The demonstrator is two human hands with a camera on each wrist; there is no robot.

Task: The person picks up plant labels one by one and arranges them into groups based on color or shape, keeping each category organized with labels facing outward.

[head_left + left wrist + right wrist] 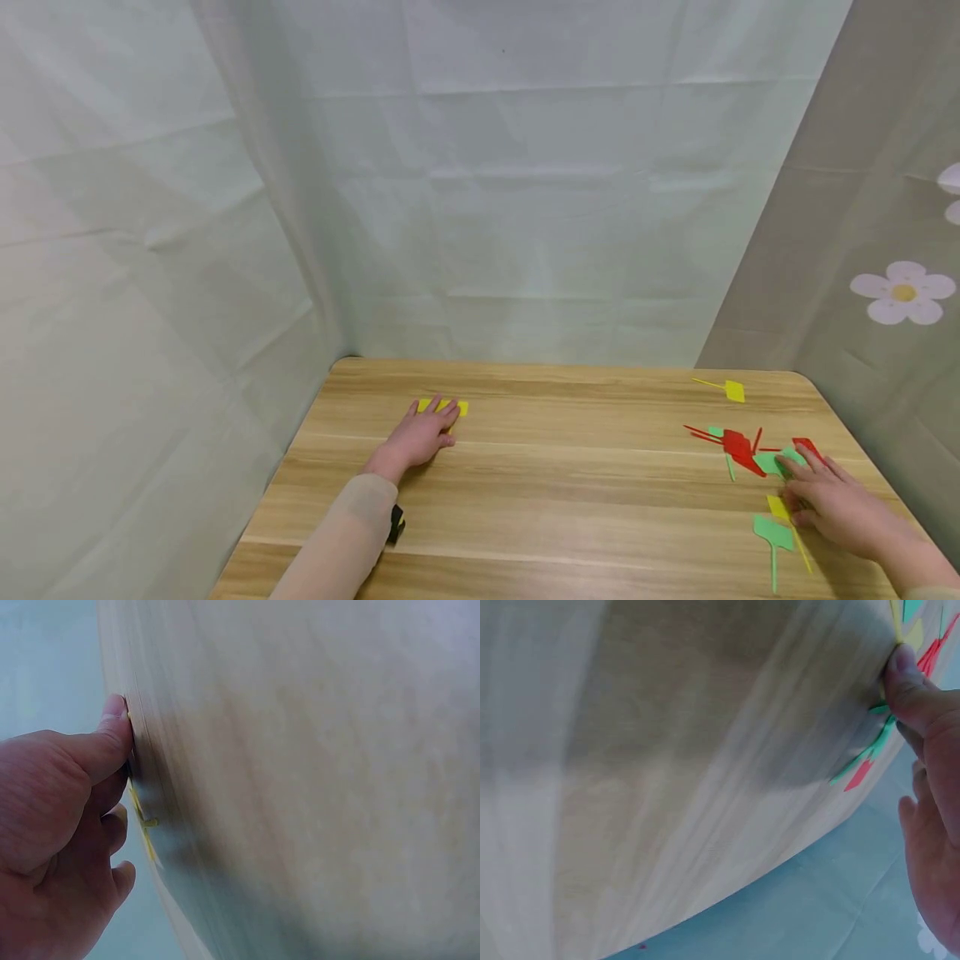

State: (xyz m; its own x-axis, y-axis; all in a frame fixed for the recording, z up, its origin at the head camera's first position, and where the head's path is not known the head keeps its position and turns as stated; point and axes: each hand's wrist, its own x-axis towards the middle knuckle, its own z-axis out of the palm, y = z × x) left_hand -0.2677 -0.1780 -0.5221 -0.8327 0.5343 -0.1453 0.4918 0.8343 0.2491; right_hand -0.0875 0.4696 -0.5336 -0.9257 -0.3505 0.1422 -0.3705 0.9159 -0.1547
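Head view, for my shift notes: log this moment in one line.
left hand: over yellow tags | right hand: over green tag | red tags: bunched beside green tag

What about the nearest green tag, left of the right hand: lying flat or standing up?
Lying flat: in the head view, the green tag rests along the tabletop, stem included.

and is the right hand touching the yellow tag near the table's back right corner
No, in the head view that yellow tag lies clearly apart from the right hand, beyond the red pieces.
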